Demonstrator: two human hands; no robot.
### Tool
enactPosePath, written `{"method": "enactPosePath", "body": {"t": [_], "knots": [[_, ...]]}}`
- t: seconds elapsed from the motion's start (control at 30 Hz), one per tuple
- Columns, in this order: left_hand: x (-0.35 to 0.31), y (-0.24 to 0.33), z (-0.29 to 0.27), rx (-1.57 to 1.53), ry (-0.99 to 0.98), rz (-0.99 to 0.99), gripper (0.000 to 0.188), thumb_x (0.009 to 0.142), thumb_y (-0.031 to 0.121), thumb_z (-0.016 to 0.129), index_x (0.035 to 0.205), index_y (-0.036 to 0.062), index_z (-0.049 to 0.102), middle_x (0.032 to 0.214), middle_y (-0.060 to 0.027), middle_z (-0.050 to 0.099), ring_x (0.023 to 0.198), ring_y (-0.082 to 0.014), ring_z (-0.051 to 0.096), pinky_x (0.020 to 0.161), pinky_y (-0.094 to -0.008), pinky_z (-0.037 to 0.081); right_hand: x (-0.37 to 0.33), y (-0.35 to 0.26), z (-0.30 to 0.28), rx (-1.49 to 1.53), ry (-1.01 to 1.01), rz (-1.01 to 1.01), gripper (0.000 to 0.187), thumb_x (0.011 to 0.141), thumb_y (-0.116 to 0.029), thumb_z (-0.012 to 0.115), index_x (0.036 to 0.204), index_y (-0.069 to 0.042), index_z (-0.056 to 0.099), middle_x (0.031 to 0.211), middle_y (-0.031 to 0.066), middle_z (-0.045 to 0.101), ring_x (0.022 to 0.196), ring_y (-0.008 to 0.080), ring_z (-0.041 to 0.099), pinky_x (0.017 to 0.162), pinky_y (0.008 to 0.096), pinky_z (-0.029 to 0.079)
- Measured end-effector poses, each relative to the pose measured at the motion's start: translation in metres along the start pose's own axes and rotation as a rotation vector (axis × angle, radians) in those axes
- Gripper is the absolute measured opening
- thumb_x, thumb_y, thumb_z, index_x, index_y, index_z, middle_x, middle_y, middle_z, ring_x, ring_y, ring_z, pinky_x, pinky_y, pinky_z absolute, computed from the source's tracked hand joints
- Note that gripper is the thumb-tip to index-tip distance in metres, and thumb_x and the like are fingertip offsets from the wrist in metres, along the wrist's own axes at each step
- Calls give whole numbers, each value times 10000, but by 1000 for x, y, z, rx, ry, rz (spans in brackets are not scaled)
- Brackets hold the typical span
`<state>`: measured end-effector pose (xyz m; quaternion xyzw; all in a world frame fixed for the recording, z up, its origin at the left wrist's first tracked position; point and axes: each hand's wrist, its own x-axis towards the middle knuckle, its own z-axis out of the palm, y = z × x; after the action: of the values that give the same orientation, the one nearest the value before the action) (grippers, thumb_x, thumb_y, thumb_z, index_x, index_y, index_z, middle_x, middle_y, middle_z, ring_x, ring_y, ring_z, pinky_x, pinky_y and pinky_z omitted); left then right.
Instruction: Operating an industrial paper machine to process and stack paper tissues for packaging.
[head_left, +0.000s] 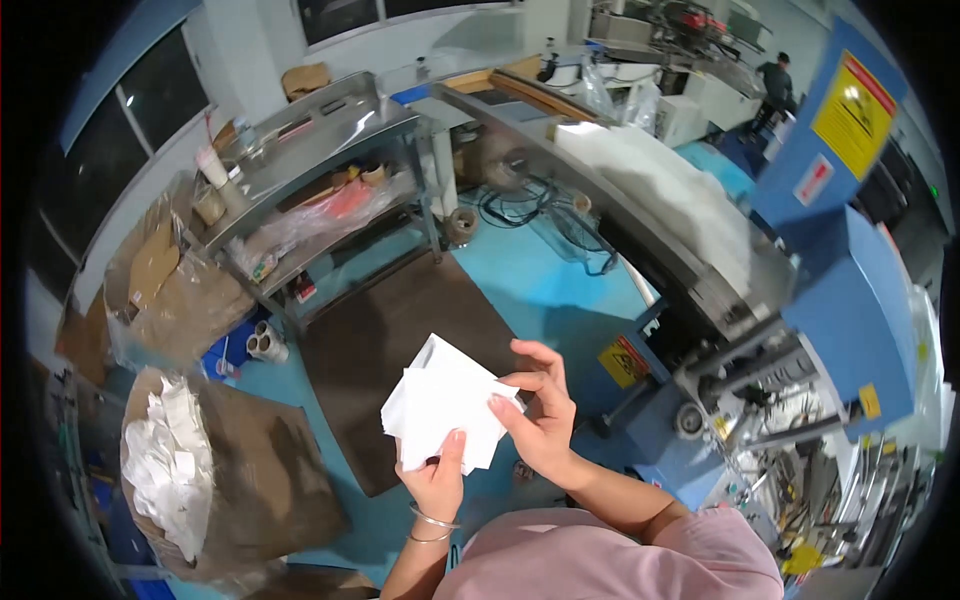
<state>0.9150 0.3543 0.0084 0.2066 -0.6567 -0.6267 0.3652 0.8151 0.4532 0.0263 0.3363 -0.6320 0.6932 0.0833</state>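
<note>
A loose stack of white paper sheets (448, 405) is held in front of me, its edges fanned and uneven. My left hand (436, 483) grips the stack from below, thumb on top and the other fingers hidden beneath the paper. At the right corner, my right hand (543, 415) pinches the edge of the sheets between thumb and fingers, with one finger raised away from the paper. Two metal bangles circle my left wrist.
Left of me stands a large brown sack (265, 480) full of white scraps (175, 465). A metal workbench (330, 150) is ahead, beyond a dark floor mat (390, 340). Blue machinery (850, 310) with metal parts lines the right. Farther back, a person (775, 88) stands near machines.
</note>
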Motion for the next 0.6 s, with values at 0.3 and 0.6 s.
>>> {"method": "enactPosePath", "body": {"t": [0.3,0.6], "knots": [[204,-47,-46,-649,72,-59,508,880,192,466,1331,13,316,1385,-83,308,1263,-183,291,1018,-317,272,156,64,123,773,27,617,116,901,-115,459,1007,-85,423,852,88,588,569,120,558,504,265,472],[421,-72,-67,-419,132,-40,847,814,94,582,1395,98,-35,1267,-84,369,1149,-200,395,972,-329,326,301,149,272,-127,-215,20,121,794,62,514,884,1,567,964,112,558,783,123,523,651,237,417]]}}
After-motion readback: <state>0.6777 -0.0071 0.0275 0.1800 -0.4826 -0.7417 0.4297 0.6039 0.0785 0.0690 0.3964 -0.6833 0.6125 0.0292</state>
